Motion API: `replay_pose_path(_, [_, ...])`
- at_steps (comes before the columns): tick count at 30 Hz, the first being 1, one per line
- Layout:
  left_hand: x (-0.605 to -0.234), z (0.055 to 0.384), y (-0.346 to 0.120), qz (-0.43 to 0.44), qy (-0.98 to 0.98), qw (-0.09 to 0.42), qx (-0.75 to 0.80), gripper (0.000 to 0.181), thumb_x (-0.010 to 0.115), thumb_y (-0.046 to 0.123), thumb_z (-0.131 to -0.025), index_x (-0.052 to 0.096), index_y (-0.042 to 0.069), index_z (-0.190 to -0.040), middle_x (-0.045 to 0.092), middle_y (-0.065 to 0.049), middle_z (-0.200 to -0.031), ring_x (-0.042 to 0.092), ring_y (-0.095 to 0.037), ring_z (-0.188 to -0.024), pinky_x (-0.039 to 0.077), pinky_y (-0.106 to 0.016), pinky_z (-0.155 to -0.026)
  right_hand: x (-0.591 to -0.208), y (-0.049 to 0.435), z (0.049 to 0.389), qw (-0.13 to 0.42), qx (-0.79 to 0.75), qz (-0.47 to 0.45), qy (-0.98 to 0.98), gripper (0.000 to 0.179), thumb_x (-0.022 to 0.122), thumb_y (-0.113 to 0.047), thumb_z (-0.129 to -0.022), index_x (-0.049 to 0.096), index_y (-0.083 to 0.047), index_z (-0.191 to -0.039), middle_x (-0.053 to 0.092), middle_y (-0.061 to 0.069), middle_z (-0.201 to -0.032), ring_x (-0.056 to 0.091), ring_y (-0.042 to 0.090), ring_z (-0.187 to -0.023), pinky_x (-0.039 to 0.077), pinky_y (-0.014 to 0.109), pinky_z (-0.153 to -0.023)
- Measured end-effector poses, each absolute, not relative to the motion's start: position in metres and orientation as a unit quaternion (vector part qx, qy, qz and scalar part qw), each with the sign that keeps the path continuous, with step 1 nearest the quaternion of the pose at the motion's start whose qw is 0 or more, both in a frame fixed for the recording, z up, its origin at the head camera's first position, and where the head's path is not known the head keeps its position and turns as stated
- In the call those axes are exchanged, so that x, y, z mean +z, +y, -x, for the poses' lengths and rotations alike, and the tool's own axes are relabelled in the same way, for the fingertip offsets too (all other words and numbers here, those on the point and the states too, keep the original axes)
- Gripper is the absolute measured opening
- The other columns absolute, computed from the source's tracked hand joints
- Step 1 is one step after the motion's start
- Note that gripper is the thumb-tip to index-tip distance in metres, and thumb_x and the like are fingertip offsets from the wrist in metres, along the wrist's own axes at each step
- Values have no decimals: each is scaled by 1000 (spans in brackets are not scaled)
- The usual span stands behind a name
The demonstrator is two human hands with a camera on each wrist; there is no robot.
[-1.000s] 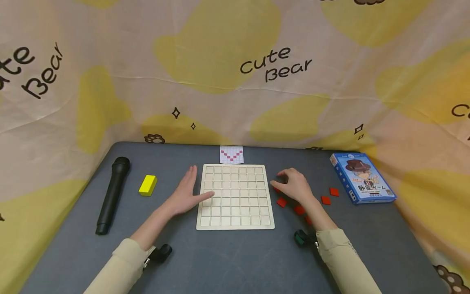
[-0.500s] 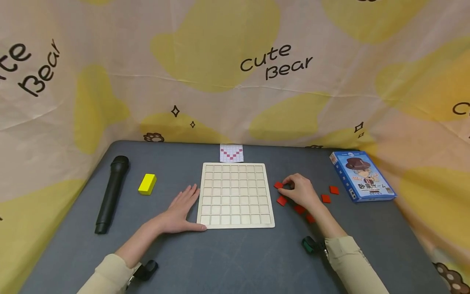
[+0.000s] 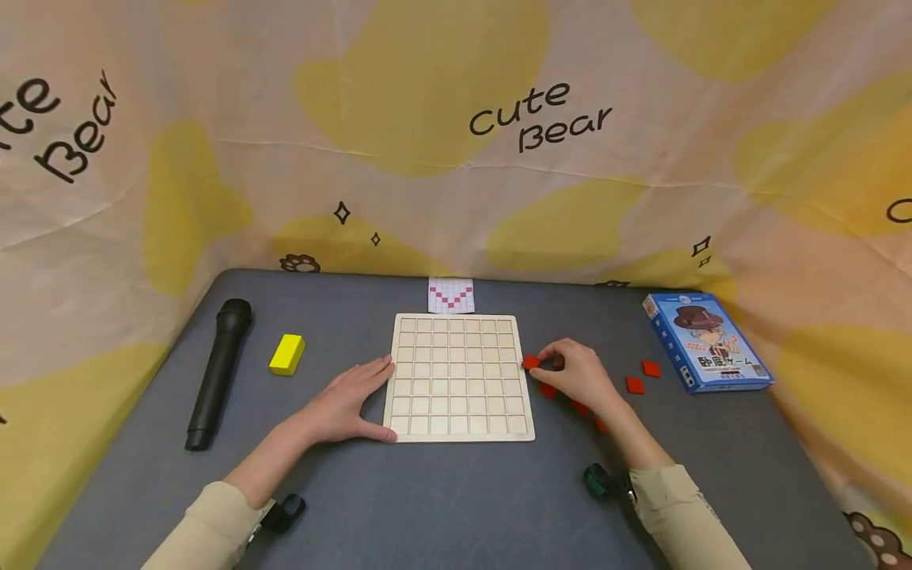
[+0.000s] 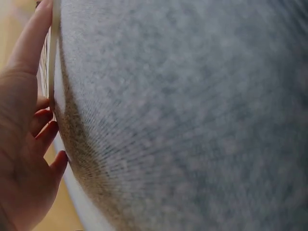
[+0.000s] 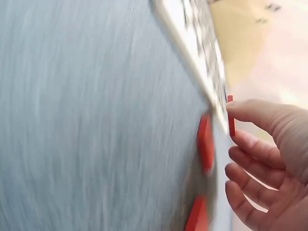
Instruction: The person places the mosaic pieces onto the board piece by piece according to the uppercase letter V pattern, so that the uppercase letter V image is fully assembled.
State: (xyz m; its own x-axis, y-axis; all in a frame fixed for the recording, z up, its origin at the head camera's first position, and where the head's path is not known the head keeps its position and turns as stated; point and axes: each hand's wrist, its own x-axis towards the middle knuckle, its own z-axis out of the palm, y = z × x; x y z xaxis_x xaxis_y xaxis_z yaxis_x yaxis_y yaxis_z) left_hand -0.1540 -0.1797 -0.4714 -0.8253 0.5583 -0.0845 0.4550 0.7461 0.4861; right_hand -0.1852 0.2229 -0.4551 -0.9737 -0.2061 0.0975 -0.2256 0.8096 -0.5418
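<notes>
Pinching the red tile (image 3: pixel 530 362) between thumb and index finger, your right hand (image 3: pixel 579 372) is at the right edge of the board (image 3: pixel 459 388). The grip is narrow: in the right wrist view the tile shows edge-on, with the other fingers bent below it and off it. Whether the tile touches the board's rim or hangs just above it, you cannot tell from here.

Your left hand (image 3: pixel 345 404) is spread wide, its thumb at the near left corner and its fingertips against the left edge. That looks like a sound brace, so press lightly: a hard push could slide the board across the surface (image 3: pixel 456 507).

The step in hand seems to be bringing the tile in over the board. Lift it enough to clear the rim — a dragged tile could catch there. Hold it by opposite edges, level it before lowering, square it to a cell, then let one edge seat first and release gently.

Mind your right wrist too. The loose tiles (image 3: pixel 547 392) lie on the surface close under that hand and forearm, so a low sweep might scatter them. The card (image 3: pixel 451 296), just beyond the board's far edge, is in plain sight — let your forearm leave it so.
</notes>
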Motion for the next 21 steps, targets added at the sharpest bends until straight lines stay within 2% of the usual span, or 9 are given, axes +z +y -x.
replay_pose_path(9, [-470, 155, -178, -286, 932, 86, 207, 116, 76, 69, -66, 34, 4, -151, 28, -12, -158, 26, -32, -144, 24, -54, -113, -449, 173, 166, -4, 340, -220, -914, 20, 82, -21, -78, 72, -12, -93, 62, 2, -83, 56, 19, -75, 45, 28, -65])
replay_pose_path(15, [-472, 155, -179, -298, 929, 69, 208, 116, 74, 72, -65, 36, 2, -150, 31, -14, -156, 22, -34, -144, 25, -58, -110, -453, 146, 158, -23, 327, -269, -906, 21, 82, -22, -78, 70, -15, -94, 63, -2, -86, 56, 14, -77, 47, 26, -69])
replay_pose_path(21, [-472, 155, -179, -308, 926, 67, 208, 115, 74, 71, -67, 35, 1, -150, 29, -13, -157, 20, -33, -145, 25, -57, -111, -457, 132, 153, -5, 281, -292, -914, 16, 79, -22, -78, 69, -17, -90, 60, -6, -84, 51, 9, -76, 45, 26, -71])
